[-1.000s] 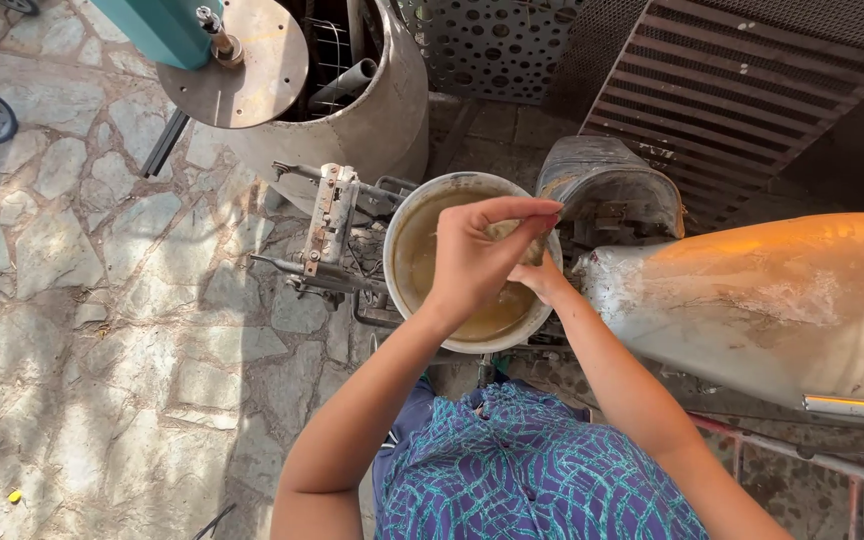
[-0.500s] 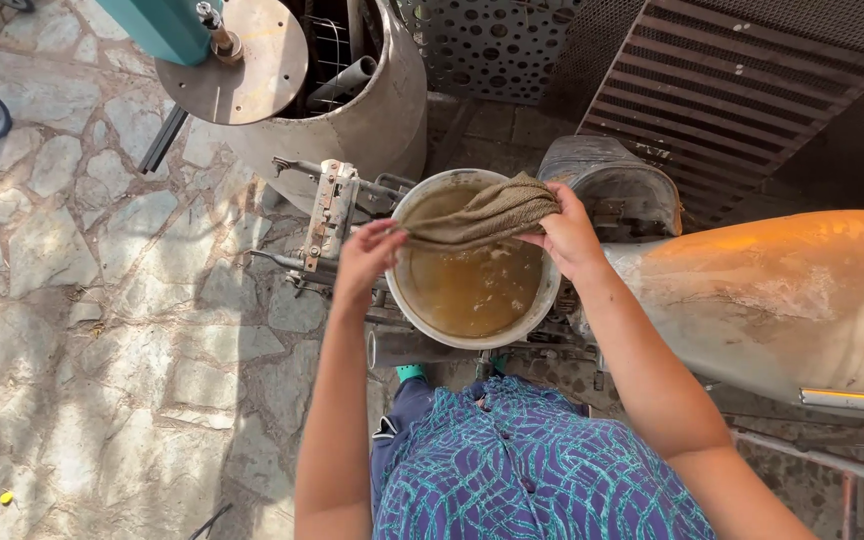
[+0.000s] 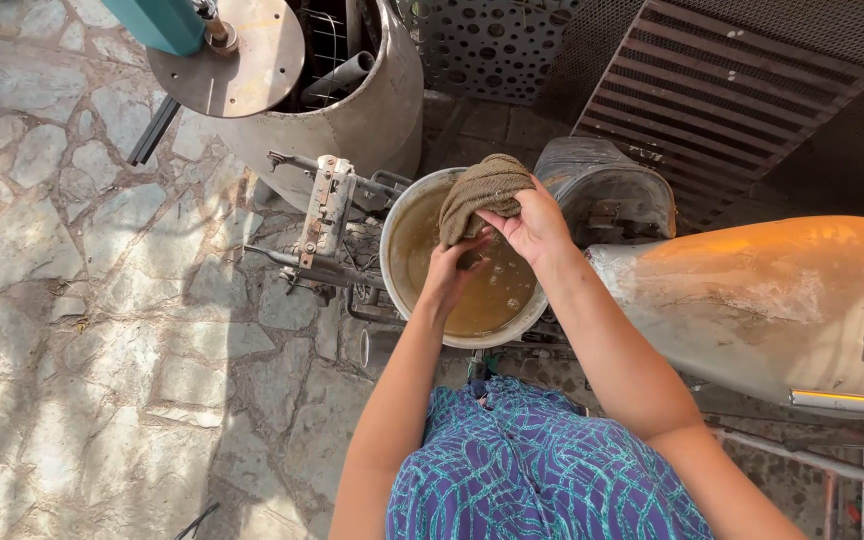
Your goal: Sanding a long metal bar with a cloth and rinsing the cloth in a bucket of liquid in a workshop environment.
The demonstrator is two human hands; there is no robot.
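Both hands work over a round white plastic bucket (image 3: 407, 300) that holds murky brown water, and between them they keep a bunched, coarse olive-brown knitted cloth (image 3: 482, 195) above the water, so that whatever runs off it would fall back inside the rim rather than onto the paving. The right hand (image 3: 532, 225) is closed over the upper bulk of the cloth, fingers wrapped round it and the thumb tucked beneath; the left hand (image 3: 457, 262) is curled round the lower tail of the same cloth, just above the water, the two hands nearly touching. A few bubbles float on the water near the left wrist. The bucket sits on a low cluttered frame of grey metal fittings (image 3: 327, 215), just beside a tall dented grey metal drum (image 3: 372, 110) with a round rusty plate (image 3: 237, 60) resting across its open top. To the right lies a curved orange and silver body panel (image 3: 772, 290), and a dusty dark seat-like part (image 3: 607, 190) stands behind the bucket. Irregular pale flagstones (image 3: 82, 300) cover the floor at left. The person wears a blue patterned garment (image 3: 532, 470).
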